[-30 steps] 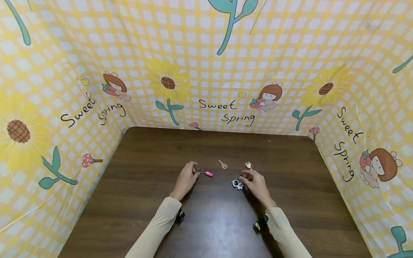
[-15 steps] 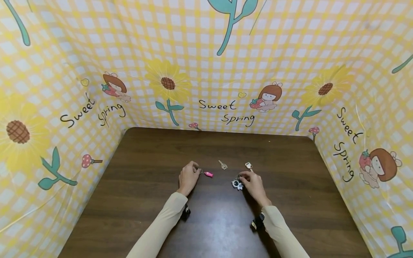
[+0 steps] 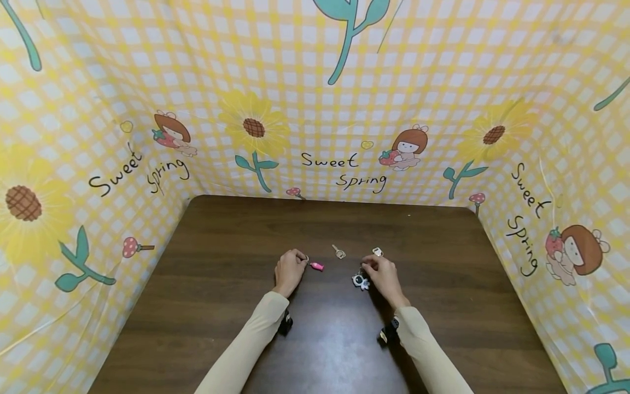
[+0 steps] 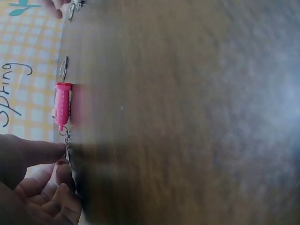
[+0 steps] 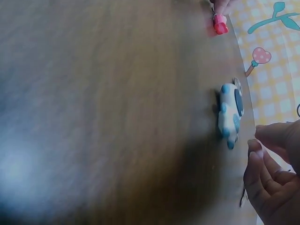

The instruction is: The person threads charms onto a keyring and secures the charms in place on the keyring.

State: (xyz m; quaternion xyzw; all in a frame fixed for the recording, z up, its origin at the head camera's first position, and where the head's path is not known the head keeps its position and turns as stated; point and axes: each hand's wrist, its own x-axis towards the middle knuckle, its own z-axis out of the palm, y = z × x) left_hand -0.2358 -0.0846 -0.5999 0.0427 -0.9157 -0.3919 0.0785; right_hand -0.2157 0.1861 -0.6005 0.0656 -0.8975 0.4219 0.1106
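Note:
My left hand [image 3: 290,270] pinches the metal ring of a small pink keychain [image 3: 317,266] between thumb and fingers. In the left wrist view the keychain's pink tube-shaped charm [image 4: 62,105] lies on the table beyond my fingertips, joined by a short chain. My right hand [image 3: 385,276] has thumb and fingertip together at the ring of an astronaut keychain [image 3: 361,282], whose white, blue and black figure [image 5: 229,115] lies on the table. The fingers mostly hide that ring.
A loose key [image 3: 338,251] with a ring lies between and beyond the hands. Another small white-and-metal keychain [image 3: 377,251] lies just past my right hand, partly covered. The brown wooden table [image 3: 325,339] ends at a yellow checked cloth wall [image 3: 275,71].
My left hand has shifted slightly right and closed its fingertips on the pink keychain's ring. The right fingers have moved a little over the astronaut keychain's ring. Both keychains stay nearly in place.

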